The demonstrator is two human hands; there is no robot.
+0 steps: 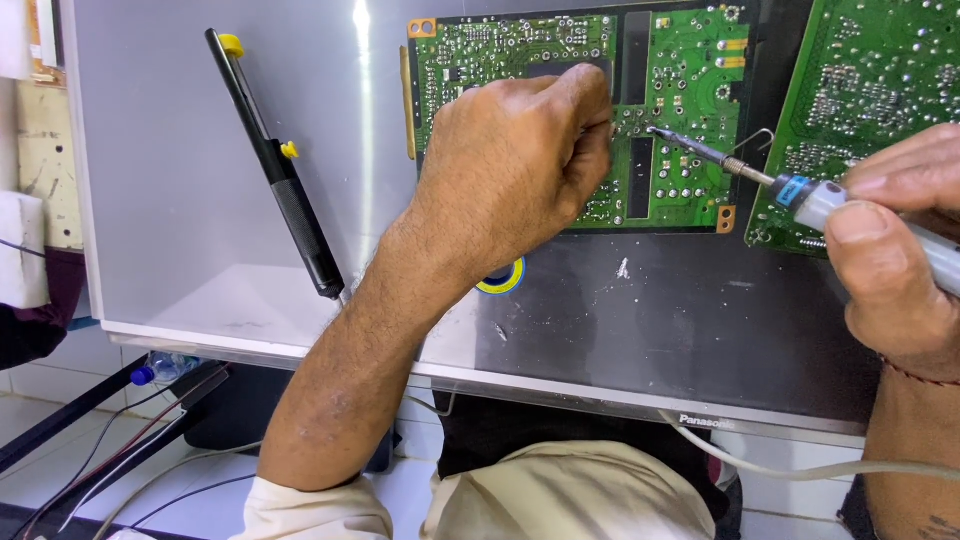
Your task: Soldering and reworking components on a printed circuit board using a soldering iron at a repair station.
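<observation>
A green circuit board (680, 70) lies on a grey panel (200, 180), solder side up. My left hand (515, 165) rests on the board with its fingers pinched together at a point near the board's middle; what they pinch is hidden. My right hand (895, 245) grips a soldering iron (800, 190) with a pale handle and a blue collar. Its metal tip touches the board just right of my left fingertips.
A black desoldering pump (275, 170) with yellow knobs lies on the panel to the left. A second green board (870, 100) sits at the top right. A round yellow and blue item (505, 280) peeks from under my left wrist. Cables trail below the panel's edge.
</observation>
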